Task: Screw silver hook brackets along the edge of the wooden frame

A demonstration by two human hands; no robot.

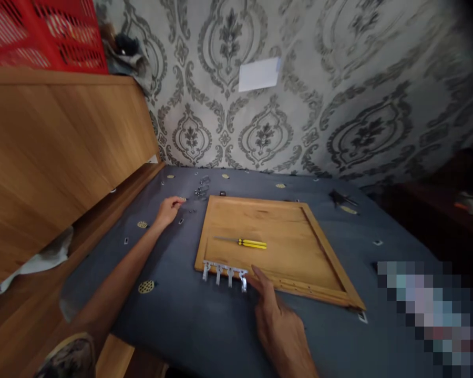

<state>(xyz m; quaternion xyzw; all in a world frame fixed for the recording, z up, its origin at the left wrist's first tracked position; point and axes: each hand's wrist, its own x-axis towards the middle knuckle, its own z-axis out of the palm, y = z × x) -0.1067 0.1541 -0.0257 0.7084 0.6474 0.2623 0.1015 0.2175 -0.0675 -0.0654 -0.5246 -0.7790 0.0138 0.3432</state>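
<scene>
My left hand (168, 211) reaches over the dark patterned cloth. Its thumb and fingers are pinched together; whatever is between them is too small to make out. Small dark screws (193, 211) lie near its fingertips, and metal hooks (201, 188) lie just beyond. My right hand (279, 320) is at the near edge of a framed wooden panel (279, 223), fingers stretched out beside the rightmost hook of a metal hook rail (225, 268). The rail lies along that edge, its hooks pointing toward me. A screwdriver (252, 243) with a yellow and black handle rests on the panel.
At the back right, a dark tool (342, 199) lies on the cloth (173, 315). A wooden cabinet (71, 136) bounds the left side, with a red plastic basket (63, 37) on top. Behind is a patterned wall (224, 121). A blurred-out item (433, 315) sits at right.
</scene>
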